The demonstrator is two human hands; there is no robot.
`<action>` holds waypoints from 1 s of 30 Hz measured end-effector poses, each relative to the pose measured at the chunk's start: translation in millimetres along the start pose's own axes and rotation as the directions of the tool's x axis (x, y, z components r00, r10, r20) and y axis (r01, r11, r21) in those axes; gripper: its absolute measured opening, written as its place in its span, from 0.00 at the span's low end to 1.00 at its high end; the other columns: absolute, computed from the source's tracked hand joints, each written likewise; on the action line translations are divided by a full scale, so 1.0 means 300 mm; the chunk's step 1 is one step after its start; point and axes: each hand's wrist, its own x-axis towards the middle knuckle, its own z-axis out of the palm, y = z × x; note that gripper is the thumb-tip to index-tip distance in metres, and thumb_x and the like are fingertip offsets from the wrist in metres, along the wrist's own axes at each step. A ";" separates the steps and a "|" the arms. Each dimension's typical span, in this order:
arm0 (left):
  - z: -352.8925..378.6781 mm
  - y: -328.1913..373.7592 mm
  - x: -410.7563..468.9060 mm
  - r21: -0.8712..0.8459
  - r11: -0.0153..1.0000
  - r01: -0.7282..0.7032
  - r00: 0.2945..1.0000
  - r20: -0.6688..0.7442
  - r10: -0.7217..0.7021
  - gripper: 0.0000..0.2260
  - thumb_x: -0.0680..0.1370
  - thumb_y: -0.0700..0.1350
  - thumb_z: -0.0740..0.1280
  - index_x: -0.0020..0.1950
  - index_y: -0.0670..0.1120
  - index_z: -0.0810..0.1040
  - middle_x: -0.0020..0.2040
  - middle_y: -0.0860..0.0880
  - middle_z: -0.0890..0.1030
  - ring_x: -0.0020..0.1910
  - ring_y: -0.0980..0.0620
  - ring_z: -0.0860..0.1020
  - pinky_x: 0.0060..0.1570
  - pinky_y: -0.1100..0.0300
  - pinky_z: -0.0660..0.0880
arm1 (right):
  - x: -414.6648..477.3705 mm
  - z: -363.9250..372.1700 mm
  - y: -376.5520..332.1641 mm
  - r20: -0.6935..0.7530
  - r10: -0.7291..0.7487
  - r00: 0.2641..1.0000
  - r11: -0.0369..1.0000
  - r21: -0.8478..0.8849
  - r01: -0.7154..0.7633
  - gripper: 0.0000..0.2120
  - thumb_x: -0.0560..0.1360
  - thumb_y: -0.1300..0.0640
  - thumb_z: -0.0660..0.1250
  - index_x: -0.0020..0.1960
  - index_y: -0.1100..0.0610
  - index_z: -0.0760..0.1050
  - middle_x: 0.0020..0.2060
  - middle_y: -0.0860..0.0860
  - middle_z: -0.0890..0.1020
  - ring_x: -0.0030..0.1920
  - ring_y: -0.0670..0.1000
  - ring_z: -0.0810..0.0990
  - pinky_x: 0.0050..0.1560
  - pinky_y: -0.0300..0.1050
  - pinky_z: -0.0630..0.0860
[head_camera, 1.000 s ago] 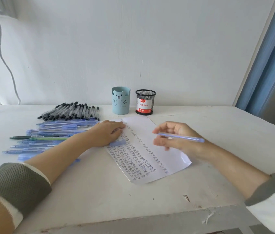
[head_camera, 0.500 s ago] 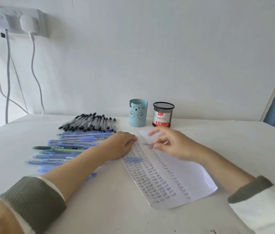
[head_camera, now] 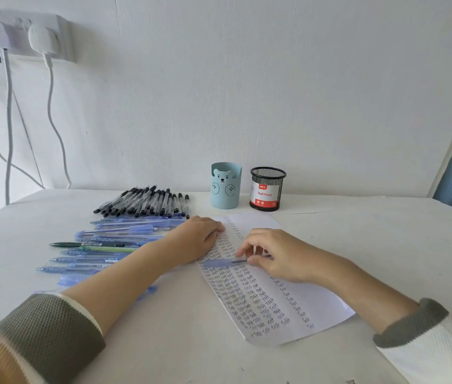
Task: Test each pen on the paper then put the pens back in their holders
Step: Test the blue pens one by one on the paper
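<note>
- Our right hand pinched a blue pen between the thumb and curled fingers, low over the paper.
- The pen lay almost level, pointing to nine o'clock, with its pale blue cap at that end. We could not tell whether the cap was pushed home or only touching the tip.
- Our left hand held nothing. Its relaxed fingers rested on the sheet's edge at ten o'clock.
- We judged the step to be capping this pen. To do it well, the barrel and cap should stay in one straight line and be pressed together until snug, while the left hand's weight stops the thin sheet from sliding.
- The paper was matte white and flimsy. Rows of small handwritten "Test" words crowded its left half, and the right side was mostly bare.
- At twelve o'clock from the paper stood the bear holder, a smooth pale-blue cylinder with a cartoon bear face.
- Just beside it, at one o'clock, stood the mesh holder, a black wire cup with a red and white "Ball Pens" label. No pens rose above either rim.
- At eleven o'clock lay the black-capped pens, slim with clear barrels, in a tight row.
- From nine to ten o'clock lay the blue pens, translucent plastic in loose rows, with one green pen among them.
- The table was matte white and faintly scuffed.
</note>
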 end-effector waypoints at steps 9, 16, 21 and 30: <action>0.001 0.004 -0.003 -0.018 1.000 -0.007 1.000 -0.023 0.006 0.17 0.83 0.43 0.55 0.70 0.47 0.72 0.71 0.51 0.72 0.69 0.50 0.68 0.70 0.60 0.60 | 0.022 0.055 -0.019 -0.091 -0.112 0.990 0.994 0.007 0.113 0.13 0.81 0.62 0.61 0.62 0.54 0.79 0.48 0.47 0.71 0.45 0.34 0.68 0.49 0.24 0.62; 0.000 -0.005 -0.002 -0.019 1.000 -0.009 1.000 -0.007 0.009 0.17 0.83 0.43 0.56 0.70 0.48 0.72 0.71 0.51 0.73 0.69 0.50 0.68 0.71 0.57 0.61 | 0.013 0.012 0.036 -0.071 0.039 0.997 0.998 -0.050 -0.043 0.11 0.80 0.59 0.62 0.59 0.52 0.79 0.52 0.47 0.74 0.52 0.42 0.72 0.53 0.29 0.67; 0.000 -0.004 -0.003 -0.018 1.000 -0.003 1.000 -0.002 0.003 0.17 0.83 0.44 0.56 0.71 0.48 0.72 0.71 0.52 0.72 0.69 0.50 0.68 0.71 0.57 0.61 | 0.012 0.030 0.064 -0.024 0.094 0.995 0.993 -0.075 -0.095 0.09 0.81 0.54 0.62 0.59 0.50 0.77 0.55 0.44 0.72 0.61 0.46 0.69 0.67 0.42 0.65; 0.003 -0.012 0.000 -0.036 0.999 -0.006 1.000 0.004 0.006 0.17 0.83 0.44 0.55 0.70 0.49 0.73 0.70 0.51 0.73 0.69 0.51 0.68 0.71 0.58 0.61 | 0.024 -0.063 0.024 -0.212 0.370 0.905 0.805 0.559 -0.198 0.10 0.84 0.52 0.54 0.48 0.51 0.71 0.36 0.46 0.71 0.35 0.46 0.67 0.37 0.38 0.64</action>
